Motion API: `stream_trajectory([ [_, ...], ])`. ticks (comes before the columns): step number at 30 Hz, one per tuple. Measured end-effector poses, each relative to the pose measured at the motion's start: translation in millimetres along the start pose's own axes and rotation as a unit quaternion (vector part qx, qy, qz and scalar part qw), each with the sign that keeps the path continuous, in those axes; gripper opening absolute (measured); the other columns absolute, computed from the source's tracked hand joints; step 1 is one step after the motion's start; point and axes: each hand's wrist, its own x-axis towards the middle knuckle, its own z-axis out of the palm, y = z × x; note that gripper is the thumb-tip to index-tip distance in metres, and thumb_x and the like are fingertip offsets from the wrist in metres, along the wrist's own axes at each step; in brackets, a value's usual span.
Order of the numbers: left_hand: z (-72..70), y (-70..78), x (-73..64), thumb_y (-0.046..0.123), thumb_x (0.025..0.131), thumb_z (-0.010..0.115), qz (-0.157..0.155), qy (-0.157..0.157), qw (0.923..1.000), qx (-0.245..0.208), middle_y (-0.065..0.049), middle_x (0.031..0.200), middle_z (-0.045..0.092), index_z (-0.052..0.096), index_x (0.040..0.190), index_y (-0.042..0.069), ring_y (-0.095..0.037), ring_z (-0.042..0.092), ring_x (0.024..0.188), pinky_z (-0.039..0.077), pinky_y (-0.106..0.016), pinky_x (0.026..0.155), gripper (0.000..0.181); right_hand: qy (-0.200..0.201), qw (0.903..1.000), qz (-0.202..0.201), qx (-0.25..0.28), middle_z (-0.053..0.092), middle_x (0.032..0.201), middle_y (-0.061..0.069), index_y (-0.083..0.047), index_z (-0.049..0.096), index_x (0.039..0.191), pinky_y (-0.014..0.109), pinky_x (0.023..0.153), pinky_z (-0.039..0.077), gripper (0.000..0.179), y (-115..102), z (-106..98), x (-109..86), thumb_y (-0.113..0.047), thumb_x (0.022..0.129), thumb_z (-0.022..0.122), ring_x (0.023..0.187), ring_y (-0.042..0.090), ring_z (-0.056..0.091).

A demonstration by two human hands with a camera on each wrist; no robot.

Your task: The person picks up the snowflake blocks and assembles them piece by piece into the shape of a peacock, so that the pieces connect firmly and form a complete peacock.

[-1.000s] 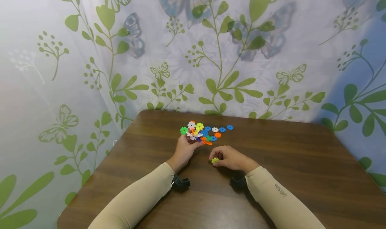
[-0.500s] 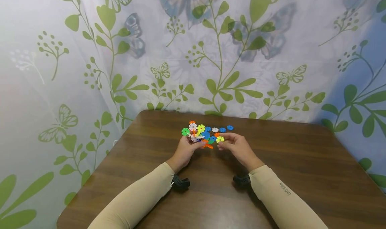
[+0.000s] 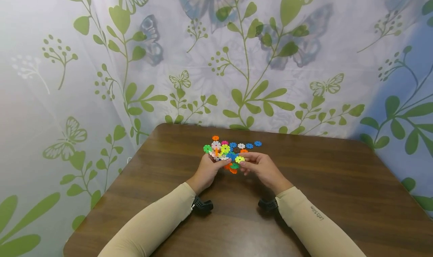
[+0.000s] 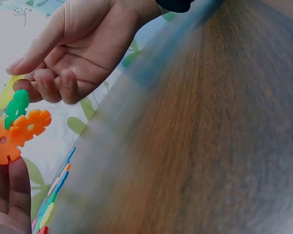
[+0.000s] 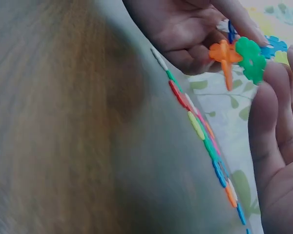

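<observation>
My left hand (image 3: 206,170) holds up a cluster of interlocked flower-shaped plastic discs. The cluster mixes white, green, blue and orange pieces; an orange disc (image 4: 4,141) and a green disc (image 4: 17,107) show clearly in the left wrist view. Between thumb and fingers my right hand (image 3: 267,170) pinches a single yellow disc (image 3: 239,159), held right at the cluster's right side. In the right wrist view the green disc (image 5: 251,59) stands close to the right fingertips, and the left hand (image 5: 180,34) is behind the cluster. The left fingers are partly hidden by the pieces.
Loose discs lie flat on the brown wooden table (image 3: 321,197) behind the hands, among them a blue disc (image 3: 258,143), a white disc (image 3: 241,145) and an orange disc (image 3: 215,138). A patterned curtain (image 3: 216,61) hangs behind the table's far edge.
My right hand has lifted the yellow disc from low over the table and brought it up and left to the cluster. The cluster has turned slightly in my left hand.
</observation>
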Motion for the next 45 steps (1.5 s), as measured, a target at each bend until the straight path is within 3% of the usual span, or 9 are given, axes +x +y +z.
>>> stream_trajectory([
  [7, -1.1, -0.9, 0.1, 0.014, 0.094, 0.084, -0.008, 0.005, 1.0, 0.003, -0.02, 0.135, 0.066, 0.062, 0.135, 0.003, -0.029, 0.065, 0.12, 0.052, -0.035, 0.101, 0.048, 0.005, 0.9992, 0.006, 0.039, 0.066, 0.102, 0.028, 0.009, 0.065, 0.134, 0.03, 0.068, 0.054, 0.036, 2, 6, -1.2, -0.002, 0.101, 0.071, 0.075, 0.022, 0.059],
  [13, -1.5, -2.1, 0.4, 0.015, 0.094, 0.084, -0.007, 0.0, 0.9999, -0.008, -0.027, 0.141, 0.06, 0.059, 0.138, 0.003, -0.027, 0.065, 0.12, 0.052, -0.036, 0.102, 0.052, 0.022, 0.9946, 0.013, 0.1, 0.069, 0.096, 0.01, 0.013, 0.061, 0.136, 0.027, 0.065, 0.05, 0.036, 4, 14, -1.9, 0.004, 0.101, 0.067, 0.071, 0.018, 0.055],
  [16, -1.1, -2.2, -0.4, 0.015, 0.094, 0.084, -0.006, -0.002, 0.9999, -0.012, -0.027, 0.142, 0.059, 0.058, 0.138, 0.002, -0.028, 0.065, 0.122, 0.051, -0.036, 0.102, 0.053, 0.038, 0.9936, 0.019, 0.104, 0.071, 0.097, 0.007, 0.013, 0.061, 0.134, 0.027, 0.066, 0.049, 0.036, 5, 19, -1.7, 0.003, 0.1, 0.069, 0.073, 0.019, 0.056],
  [21, -0.3, -2.2, -1.4, 0.015, 0.094, 0.083, -0.004, 0.001, 0.9999, -0.009, -0.021, 0.138, 0.063, 0.058, 0.138, 0.002, -0.028, 0.065, 0.122, 0.051, -0.036, 0.102, 0.053, 0.076, 0.9966, 0.017, 0.028, 0.073, 0.102, 0.009, 0.004, 0.07, 0.126, 0.035, 0.078, 0.055, 0.034, 6, 24, -2.6, -0.009, 0.096, 0.08, 0.09, 0.027, 0.065],
  [25, -0.1, -1.4, -1.6, 0.016, 0.095, 0.083, 0.002, 0.0, 1.0, 0.002, -0.023, 0.138, 0.063, 0.059, 0.138, 0.0, -0.027, 0.065, 0.122, 0.052, -0.036, 0.102, 0.052, 0.092, 0.9957, 0.001, -0.014, 0.074, 0.103, 0.014, 0.0, 0.075, 0.123, 0.045, 0.089, 0.057, 0.034, 4, 27, -5.0, -0.017, 0.095, 0.083, 0.095, 0.027, 0.068],
  [31, 2.7, 0.8, -2.3, 0.011, 0.096, 0.081, 0.004, -0.005, 0.9997, 0.022, -0.027, 0.138, 0.062, 0.059, 0.138, -0.002, -0.026, 0.066, 0.121, 0.052, -0.034, 0.101, 0.049, 0.107, 0.9933, -0.021, -0.038, 0.075, 0.099, 0.012, 0.0, 0.077, 0.121, 0.045, 0.086, 0.058, 0.033, 4, 30, -6.8, -0.018, 0.095, 0.083, 0.09, 0.023, 0.068],
  [38, 6.9, 4.0, -4.1, 0.01, 0.096, 0.081, -0.013, 0.005, 0.9997, 0.02, -0.015, 0.131, 0.069, 0.06, 0.137, 0.0, -0.026, 0.066, 0.119, 0.052, -0.035, 0.102, 0.047, 0.106, 0.9927, -0.038, -0.043, 0.074, 0.103, 0.014, 0.0, 0.077, 0.118, 0.044, 0.085, 0.058, 0.031, 3, 31, -7.5, -0.02, 0.095, 0.083, 0.093, 0.026, 0.067],
  [42, 3.8, 1.5, -0.7, 0.008, 0.096, 0.08, -0.016, 0.03, 0.9991, 0.024, -0.016, 0.128, 0.069, 0.06, 0.135, -0.003, -0.024, 0.067, 0.114, 0.053, -0.034, 0.099, 0.045, 0.103, 0.9887, -0.042, -0.1, 0.071, 0.116, 0.015, -0.003, 0.071, 0.129, 0.045, 0.085, 0.057, 0.037, 5, 26, -4.8, -0.028, 0.102, 0.074, 0.102, 0.035, 0.065],
  [45, -2.0, -1.0, 3.9, 0.007, 0.096, 0.079, -0.019, 0.062, 0.9977, 0.021, -0.02, 0.125, 0.069, 0.059, 0.134, -0.008, -0.021, 0.068, 0.106, 0.055, -0.031, 0.093, 0.046, 0.1, 0.9797, -0.032, -0.171, 0.066, 0.127, 0.015, -0.004, 0.062, 0.143, 0.049, 0.09, 0.055, 0.045, 11, 18, -0.8, -0.031, 0.107, 0.067, 0.111, 0.037, 0.063],
])
